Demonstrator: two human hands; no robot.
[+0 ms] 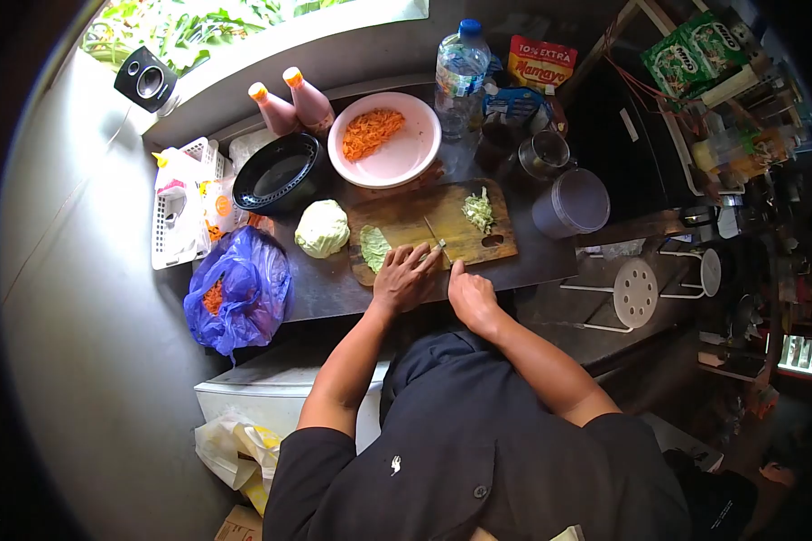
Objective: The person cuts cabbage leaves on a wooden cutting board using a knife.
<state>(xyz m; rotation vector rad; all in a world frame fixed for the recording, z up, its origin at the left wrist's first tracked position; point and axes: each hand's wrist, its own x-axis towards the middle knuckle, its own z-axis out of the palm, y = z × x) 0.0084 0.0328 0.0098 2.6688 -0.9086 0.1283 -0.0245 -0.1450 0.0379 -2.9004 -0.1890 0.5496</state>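
Shredded cabbage (pixel 478 212) and a cabbage leaf (pixel 373 247) lie on the wooden cutting board (pixel 410 207). Between them, the right hand (pixel 472 298) has its fingers clenched round a knife (pixel 437 236); whether the left hand's (pixel 404 278) fingers grip anything is unclear. The cabbage head (pixel 322 228) sits just beside, on the counter (pixel 320 293).

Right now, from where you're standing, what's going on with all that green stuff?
A person is at the cutting board. Their right hand holds a knife, and their left hand is down beside a piece of leaf, fingers close to the blade. I can't see what's under that hand. Shredded greens sit at the board's right end, and a pale green cabbage is to its left. Shredded carrot is in the pink bowl.
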